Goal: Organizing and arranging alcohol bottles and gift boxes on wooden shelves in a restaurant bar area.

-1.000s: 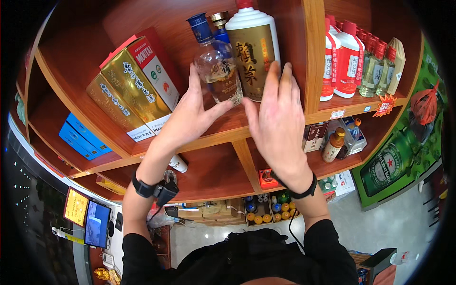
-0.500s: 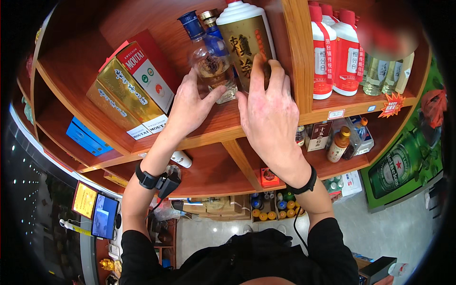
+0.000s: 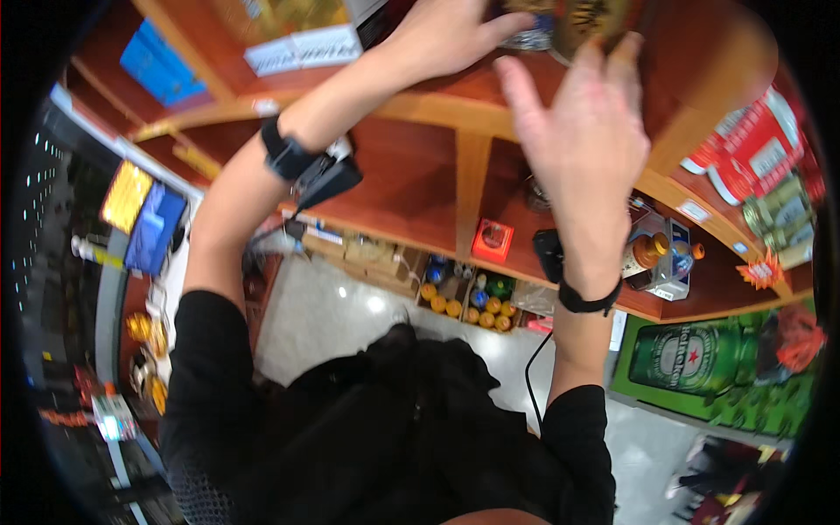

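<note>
My right hand (image 3: pixel 588 131) is on the upper shelf, its thumb spread wide. Its fingertips rest against the lower front of a gold-labelled bottle (image 3: pixel 584 22), whose top lies outside the picture. My left hand (image 3: pixel 437 39) reaches in beside the base of a clear glass bottle (image 3: pixel 532 37). Its thumb is stretched out toward that bottle's lower part, while its other fingers are cut off by the upper edge. Both hands look open, and both bottles appear to stand side by side on the shelf.
Gold and white boxes (image 3: pixel 302 50) stand left of my left arm. Red-and-white bottles (image 3: pixel 761 153) fill the right compartment. Below are a small red box (image 3: pixel 493 240) and a brown bottle (image 3: pixel 643 252). Black wrist straps carry devices, with a cable (image 3: pixel 532 376) hanging by my right arm.
The view has tipped downward and turned, so the bottles now sit at the upper edge. Both hands stay beside the same two bottles; the right hand's fingers are spread a little wider.
</note>
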The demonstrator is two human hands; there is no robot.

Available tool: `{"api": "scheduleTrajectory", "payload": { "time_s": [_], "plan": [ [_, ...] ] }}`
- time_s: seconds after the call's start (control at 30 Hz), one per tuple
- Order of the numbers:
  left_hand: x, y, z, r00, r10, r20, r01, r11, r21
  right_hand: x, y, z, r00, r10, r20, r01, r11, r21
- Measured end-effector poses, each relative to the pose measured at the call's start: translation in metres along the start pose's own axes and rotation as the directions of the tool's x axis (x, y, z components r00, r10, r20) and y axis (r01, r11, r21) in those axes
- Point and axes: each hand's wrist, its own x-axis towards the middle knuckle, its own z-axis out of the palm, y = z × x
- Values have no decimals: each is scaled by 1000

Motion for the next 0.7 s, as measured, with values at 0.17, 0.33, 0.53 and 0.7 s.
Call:
{"api": "scheduleTrajectory", "payload": {
  "time_s": [0.17, 0.33, 0.53, 0.7],
  "plan": [
    [-28, 6, -18, 989, -147, -7, 142, 968, -207, -18, -20, 3, 997, 11, 76, -7, 999, -53],
    [-41, 3, -40, 987, -161, 2, 160, 979, -122, -24, -33, -2, 988, 76, 133, -72, 997, -40],
    [-99, 37, -50, 822, 266, -504, -184, 961, 208, -61, -75, -13, 968, 36, -247, 73, 906, 418],
    [-225, -4, -129, 637, 688, -348, -647, 722, 245, -210, -119, 19, 975, 204, 87, -204, 676, 708]
  ]
}}
